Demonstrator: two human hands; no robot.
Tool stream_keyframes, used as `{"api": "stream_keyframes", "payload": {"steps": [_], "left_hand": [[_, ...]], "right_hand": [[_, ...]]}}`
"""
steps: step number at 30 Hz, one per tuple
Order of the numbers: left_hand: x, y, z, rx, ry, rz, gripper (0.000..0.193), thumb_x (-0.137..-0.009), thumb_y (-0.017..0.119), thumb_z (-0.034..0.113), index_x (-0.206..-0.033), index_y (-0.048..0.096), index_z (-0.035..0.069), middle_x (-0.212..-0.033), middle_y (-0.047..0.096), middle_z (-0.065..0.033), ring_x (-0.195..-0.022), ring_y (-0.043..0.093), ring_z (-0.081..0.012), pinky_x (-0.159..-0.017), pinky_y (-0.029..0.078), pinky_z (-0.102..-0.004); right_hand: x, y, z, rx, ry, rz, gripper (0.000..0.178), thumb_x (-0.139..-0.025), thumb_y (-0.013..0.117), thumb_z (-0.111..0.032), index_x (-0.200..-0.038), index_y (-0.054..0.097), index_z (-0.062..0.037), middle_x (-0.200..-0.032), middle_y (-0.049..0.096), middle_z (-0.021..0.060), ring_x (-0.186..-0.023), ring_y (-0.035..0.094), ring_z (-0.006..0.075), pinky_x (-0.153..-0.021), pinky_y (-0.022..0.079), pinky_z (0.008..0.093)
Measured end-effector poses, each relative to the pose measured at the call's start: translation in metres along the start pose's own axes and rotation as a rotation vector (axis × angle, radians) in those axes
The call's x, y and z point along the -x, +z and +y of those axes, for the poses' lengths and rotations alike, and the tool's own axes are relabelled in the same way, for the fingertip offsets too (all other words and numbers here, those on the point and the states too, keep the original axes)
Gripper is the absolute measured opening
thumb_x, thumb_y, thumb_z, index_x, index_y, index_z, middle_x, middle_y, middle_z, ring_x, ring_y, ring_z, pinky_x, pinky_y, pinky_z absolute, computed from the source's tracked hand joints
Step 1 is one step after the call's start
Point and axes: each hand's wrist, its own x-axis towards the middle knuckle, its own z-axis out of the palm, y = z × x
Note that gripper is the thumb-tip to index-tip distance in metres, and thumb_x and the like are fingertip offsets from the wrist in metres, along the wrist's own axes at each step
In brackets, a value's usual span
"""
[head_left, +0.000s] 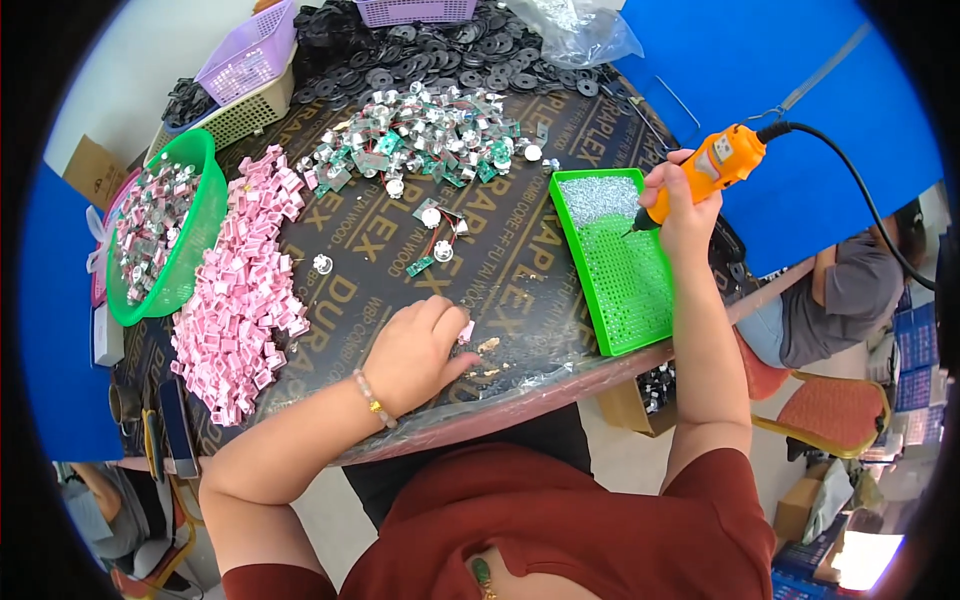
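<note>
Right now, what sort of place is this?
Probably a small assembly workshop: an orange electric screwdriver over a green screw tray, a heap of pink parts, and a pile of circuit-board pieces.

Bare tabletop [520,265] between pink pile [245,285] and green tray [620,265]

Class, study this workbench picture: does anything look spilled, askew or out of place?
Mostly sorted heaps, but a few bits stray: one small round silver part lies alone beside the pile of pink plastic pieces, and pale crumbs of debris sit by the left hand. Nothing looks damaged.
</note>
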Motion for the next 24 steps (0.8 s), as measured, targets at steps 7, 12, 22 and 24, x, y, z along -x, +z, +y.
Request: {"api": "stream_keyframes", "payload": {"steps": [7,12,22,24], "left_hand": [[-0.003,0.003,-0.003,-0.017,-0.013,0.016,0.023,-0.073,0.065,0.004,-0.095,0.058,0.005,-0.083,0.057,-0.0105,-0.084,0.057,-0.0313,-0.075,0.047,-0.0407],[-0.023,-0.003,-0.007,0.004,0.036,0.147,0.019,-0.072,0.061,0.003,-0.091,0.059,0.006,-0.089,0.056,-0.0107,-0.084,0.057,-0.0307,-0.075,0.048,-0.0400],[-0.106,-0.008,-0.091,-0.273,0.055,0.152,0.024,-0.076,0.061,0.009,-0.097,0.071,0.013,-0.098,0.062,-0.0052,-0.105,0.054,-0.0235,-0.093,0.039,-0.0389],[-0.116,-0.014,-0.095,-0.292,-0.015,-0.149,0.018,-0.077,0.061,0.009,-0.092,0.070,0.012,-0.097,0.063,-0.0039,-0.104,0.053,-0.0243,-0.090,0.040,-0.0388]], "right_hand": [[0.000,0.001,0.001,-0.004,0.004,-0.015,0.021,-0.091,0.060,-0.013,-0.105,0.048,-0.0023,-0.076,0.060,0.0082,-0.057,0.056,0.0137,-0.056,0.048,0.0287],[0.002,-0.001,0.001,0.000,0.016,0.012,0.021,-0.088,0.063,-0.011,-0.103,0.050,-0.0021,-0.075,0.061,0.0078,-0.058,0.059,0.0130,-0.057,0.049,0.0274],[0.005,0.004,-0.017,-0.049,-0.055,0.043,0.021,-0.090,0.061,-0.010,-0.105,0.049,-0.0013,-0.077,0.060,0.0079,-0.060,0.058,0.0141,-0.058,0.049,0.0280],[0.008,0.002,-0.028,-0.116,-0.086,0.030,0.021,-0.090,0.060,-0.010,-0.105,0.049,-0.0019,-0.077,0.059,0.0092,-0.059,0.056,0.0157,-0.057,0.048,0.0290]]}}
